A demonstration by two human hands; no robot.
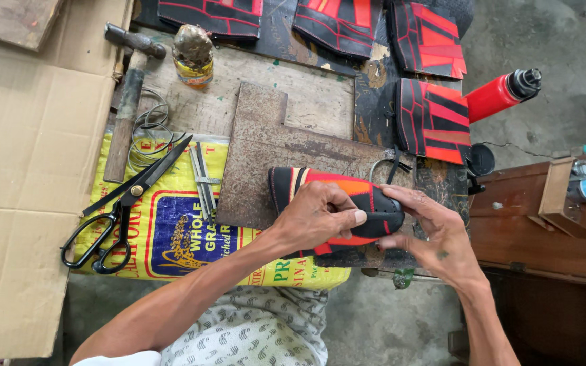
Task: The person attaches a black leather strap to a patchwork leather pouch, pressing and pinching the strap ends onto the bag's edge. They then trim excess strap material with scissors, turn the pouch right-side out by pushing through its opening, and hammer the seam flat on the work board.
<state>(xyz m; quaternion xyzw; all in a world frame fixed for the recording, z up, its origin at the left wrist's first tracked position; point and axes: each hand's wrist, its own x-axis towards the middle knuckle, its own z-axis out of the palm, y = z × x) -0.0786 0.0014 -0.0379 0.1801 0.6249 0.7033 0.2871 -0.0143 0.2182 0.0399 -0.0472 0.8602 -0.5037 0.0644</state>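
Both hands — left hand (317, 218), right hand (435, 234) — pressing red-black shoe upper (337, 196), rusty plate (266, 156)

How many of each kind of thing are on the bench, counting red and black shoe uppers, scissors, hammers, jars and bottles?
Red and black shoe uppers: 5, one under both hands, four above
Scissors: 1
Hammer: 1
Jar: 1
Red bottle: 1
Total: 9

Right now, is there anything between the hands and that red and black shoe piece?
No. Both the left hand and right hand already rest directly on the shoe upper, which lies on the rusty metal plate.
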